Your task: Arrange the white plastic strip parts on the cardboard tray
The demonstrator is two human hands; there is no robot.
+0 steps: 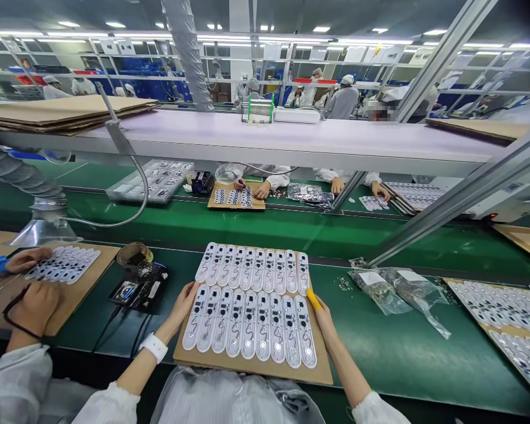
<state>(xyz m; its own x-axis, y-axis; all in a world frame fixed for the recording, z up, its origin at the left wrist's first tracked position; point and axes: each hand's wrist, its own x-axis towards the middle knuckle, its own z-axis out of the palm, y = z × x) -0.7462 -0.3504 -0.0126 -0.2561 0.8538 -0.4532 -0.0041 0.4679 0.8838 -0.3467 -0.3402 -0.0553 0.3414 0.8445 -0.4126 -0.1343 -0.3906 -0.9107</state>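
A brown cardboard sheet lies in front of me, its near edge at the front of the green bench. On it are two rows of long white rounded circuit boards, with black parts and thin wires showing. My left hand grips the sheet's left edge near the gap between the rows; its fingertips are partly hidden. Opposite, my right hand holds the right edge, with a yellow finger cot on one finger laid by the boards. A white watch is on my left wrist.
To the left are a black soldering device, a round tin and a co-worker's hands at another board panel. Plastic bags of small parts and more board panels lie right. A slanted metal post rises beyond.
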